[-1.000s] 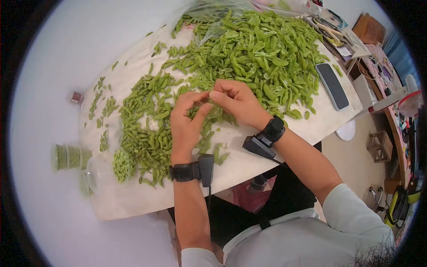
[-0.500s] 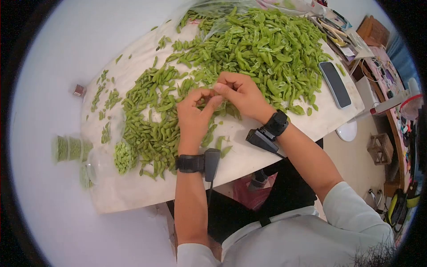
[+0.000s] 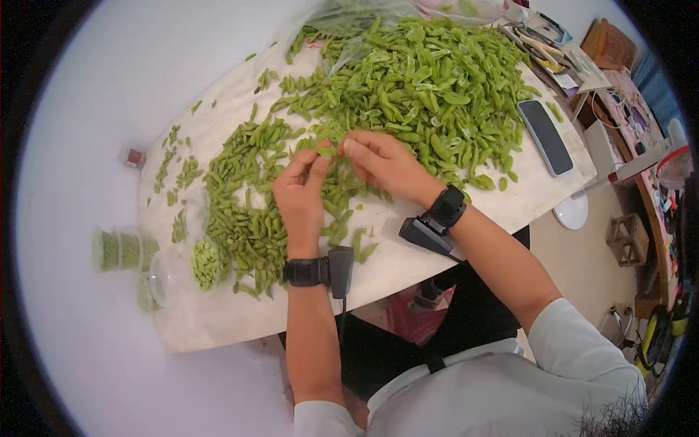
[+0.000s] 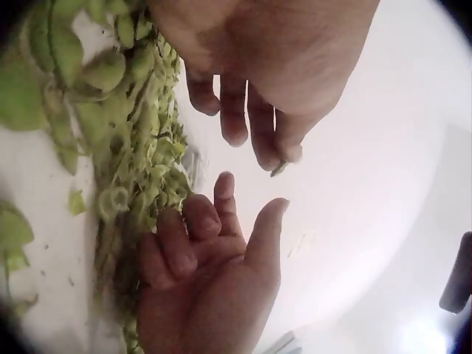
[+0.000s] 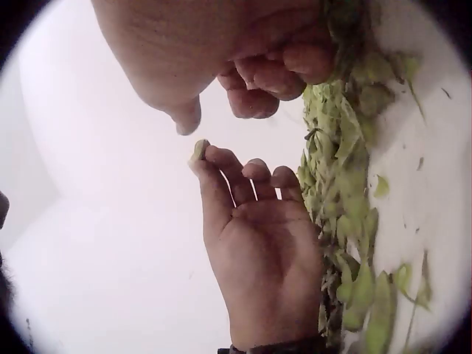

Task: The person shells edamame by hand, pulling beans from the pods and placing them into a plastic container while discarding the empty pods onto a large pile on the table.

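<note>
My left hand (image 3: pixel 298 198) pinches a small green bean pod (image 3: pixel 328 151) between thumb and forefinger. In both wrist views only a short end of the pod (image 4: pixel 279 169) sticks out past the fingertips. Just to the right, my right hand (image 3: pixel 393 169) is held a little apart, its fingers loosely bent and its thumb away from them, with nothing between them. Both hands hover over the near side of a big heap of green bean pods (image 3: pixel 437 95). A looser spread of pods (image 3: pixel 244 171) lies left of my left hand.
Shelled green beans (image 3: pixel 210 264) are gathered at the table's left front, beside a clear round container (image 3: pixel 162 280). Jars of beans (image 3: pixel 124 251) stand past the left edge. A phone (image 3: pixel 546 138) lies at the right edge of the pale table (image 3: pixel 386 226). Plastic bags border the heap's back.
Fingertips of both hands were together; now the hands have parted, left hand moving left with the green pod showing in its pinch. The right thumb and fingers have loosened.
</note>
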`<move>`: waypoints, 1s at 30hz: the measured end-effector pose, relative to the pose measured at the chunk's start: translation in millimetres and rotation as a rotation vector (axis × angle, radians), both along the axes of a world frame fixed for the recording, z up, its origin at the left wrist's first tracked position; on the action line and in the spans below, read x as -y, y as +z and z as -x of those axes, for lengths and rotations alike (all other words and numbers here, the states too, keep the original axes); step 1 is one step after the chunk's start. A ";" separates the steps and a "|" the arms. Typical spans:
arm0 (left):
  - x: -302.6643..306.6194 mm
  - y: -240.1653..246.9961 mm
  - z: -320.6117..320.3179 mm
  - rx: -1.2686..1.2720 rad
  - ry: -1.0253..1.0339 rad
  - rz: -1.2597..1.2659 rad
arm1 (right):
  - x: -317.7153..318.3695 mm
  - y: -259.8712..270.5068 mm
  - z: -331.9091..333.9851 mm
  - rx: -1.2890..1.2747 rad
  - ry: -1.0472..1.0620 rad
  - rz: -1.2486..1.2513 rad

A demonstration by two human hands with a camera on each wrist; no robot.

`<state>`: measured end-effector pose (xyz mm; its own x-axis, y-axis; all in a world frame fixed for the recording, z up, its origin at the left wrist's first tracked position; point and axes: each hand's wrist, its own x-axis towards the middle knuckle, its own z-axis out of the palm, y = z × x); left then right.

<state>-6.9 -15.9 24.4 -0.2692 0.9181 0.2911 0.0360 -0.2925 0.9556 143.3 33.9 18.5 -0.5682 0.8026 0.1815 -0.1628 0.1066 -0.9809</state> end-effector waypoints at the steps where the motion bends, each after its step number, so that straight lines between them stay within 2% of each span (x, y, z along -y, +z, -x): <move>1: 0.7 -1.6 0.1 -0.015 -0.028 0.008 | 0.2 0.4 -0.5 -0.001 0.062 0.012; 7: 5.8 2.6 -1.5 -0.055 -0.085 0.083 | 0.3 2.1 -1.5 -0.038 0.150 0.015; 10: 4.3 -0.4 0.0 -0.081 -0.112 0.069 | 1.6 6.8 -5.9 -0.111 0.200 0.176; 13: 4.2 -0.9 -2.0 -0.087 -0.119 0.058 | 1.1 3.1 -5.3 -0.129 0.189 0.182; 22: 4.9 -4.8 0.8 -0.016 -0.125 0.019 | 0.9 3.5 -5.0 0.007 0.143 0.010; 30: 0.7 -13.9 2.5 0.017 -0.062 -0.012 | 2.8 0.2 -1.1 0.003 0.175 0.013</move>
